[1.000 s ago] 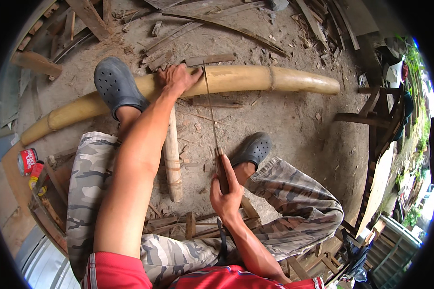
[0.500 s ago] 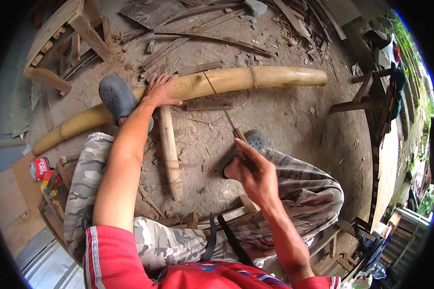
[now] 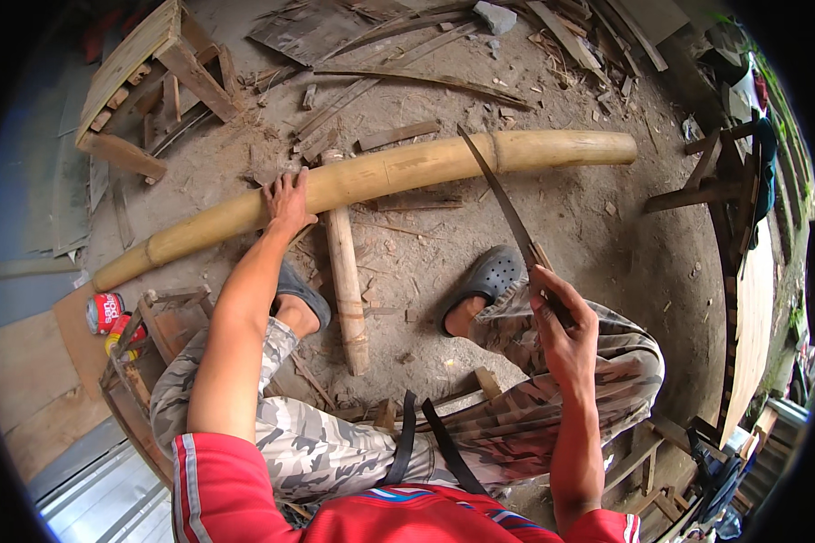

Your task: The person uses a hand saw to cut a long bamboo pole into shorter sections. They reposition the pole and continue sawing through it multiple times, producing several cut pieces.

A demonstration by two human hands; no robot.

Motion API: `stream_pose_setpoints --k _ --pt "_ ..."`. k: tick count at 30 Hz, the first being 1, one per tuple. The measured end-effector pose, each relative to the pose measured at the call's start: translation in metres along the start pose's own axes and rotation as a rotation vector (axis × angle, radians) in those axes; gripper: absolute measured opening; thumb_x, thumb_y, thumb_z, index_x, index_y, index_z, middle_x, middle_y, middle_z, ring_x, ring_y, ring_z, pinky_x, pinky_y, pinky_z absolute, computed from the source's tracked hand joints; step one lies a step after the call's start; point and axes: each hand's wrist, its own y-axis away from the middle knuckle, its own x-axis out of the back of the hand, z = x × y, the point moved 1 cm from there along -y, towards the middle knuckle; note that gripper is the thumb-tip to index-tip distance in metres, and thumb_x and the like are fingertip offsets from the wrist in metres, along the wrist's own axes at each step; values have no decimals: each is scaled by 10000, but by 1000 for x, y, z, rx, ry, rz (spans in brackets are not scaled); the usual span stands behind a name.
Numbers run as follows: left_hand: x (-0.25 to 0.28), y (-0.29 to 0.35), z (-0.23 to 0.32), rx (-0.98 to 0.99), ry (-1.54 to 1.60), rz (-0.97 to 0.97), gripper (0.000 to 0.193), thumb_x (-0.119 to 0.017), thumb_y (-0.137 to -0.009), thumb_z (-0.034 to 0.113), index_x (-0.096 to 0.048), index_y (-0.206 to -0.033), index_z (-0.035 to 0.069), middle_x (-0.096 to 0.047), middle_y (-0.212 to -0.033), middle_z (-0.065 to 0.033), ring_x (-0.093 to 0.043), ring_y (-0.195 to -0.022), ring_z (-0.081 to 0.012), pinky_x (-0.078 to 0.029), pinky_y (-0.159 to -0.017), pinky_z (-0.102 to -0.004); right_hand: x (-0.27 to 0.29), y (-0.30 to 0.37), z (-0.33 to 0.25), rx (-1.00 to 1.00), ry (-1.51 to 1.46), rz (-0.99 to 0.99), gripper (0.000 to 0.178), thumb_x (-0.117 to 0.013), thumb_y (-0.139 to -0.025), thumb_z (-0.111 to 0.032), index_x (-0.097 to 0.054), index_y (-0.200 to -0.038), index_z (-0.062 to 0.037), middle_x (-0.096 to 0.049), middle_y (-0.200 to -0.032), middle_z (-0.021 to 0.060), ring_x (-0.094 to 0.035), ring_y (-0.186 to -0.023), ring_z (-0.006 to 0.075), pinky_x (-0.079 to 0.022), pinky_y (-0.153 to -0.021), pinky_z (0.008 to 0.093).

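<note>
Crosswise, a thick bamboo pole [image 3: 417, 170] spans the upper middle of the view: yellow-tan, smooth, faintly glossy and gently bowed, with raised rings along it and a thin dark line near its middle. It lies over a shorter, paler pole [image 3: 345, 281] on the dirt floor [image 3: 598, 244]. The left hand [image 3: 288, 204] rests on the bamboo, fingers extended over its top. The right hand's [image 3: 566, 317] fingers are wrapped around the handle of a handsaw [image 3: 513, 214]; its blade tip overlaps the bamboo, but whether they touch cannot be told. Gray perforated clogs [image 3: 493, 274] cover both feet.
</note>
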Motion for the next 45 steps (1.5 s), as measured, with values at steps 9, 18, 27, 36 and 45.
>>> stream_pose_setpoints --k 9,18,27,36,45 --pt "15 -12 -8 -125 -105 -72 1201 -954 -552 424 -316 -1499 50 -545 -1317 -192 -513 -1273 -369 -392 -1118 -507 19 13 -16 11 1 -2 370 -674 -924 -26 -652 -1293 -19 -724 -1122 72 -644 -1023 111 -477 -926 256" --pt "21 -6 54 -394 -154 -37 1099 -872 -497 514 -427 -1353 -11 -655 -1073 -259 -686 -964 -383 -589 -807 -452 24 17 -6 -15 -17 83 361 -650 -934 4 -656 -1294 -13 -711 -1109 48 -618 -993 94 -471 -896 244" --pt "26 1 72 -399 -113 -83 1067 -871 -505 502 -451 -1327 -33 -676 -1033 -270 -719 -883 -390 -605 -770 -443 18 18 6 145 40 66 369 -666 -926 -3 -653 -1294 -15 -729 -1052 67 -625 -953 90 -484 -866 247" --pt "21 15 48 -310 -44 -121 1082 -932 -459 433 -449 -1339 32 -646 -1136 -282 -689 -1000 -431 -558 -899 -507 19 34 11 68 30 52 379 -667 -930 -17 -648 -1309 -23 -735 -1123 108 -649 -1033 121 -492 -909 264" --pt "7 10 56 -128 13 -210 1200 -975 -446 362 -369 -1455 126 -534 -1388 -215 -538 -1275 -424 -344 -1148 -579 11 73 -13 76 33 89 378 -675 -921 -9 -655 -1298 -12 -733 -1040 52 -578 -858 51 -468 -787 207"
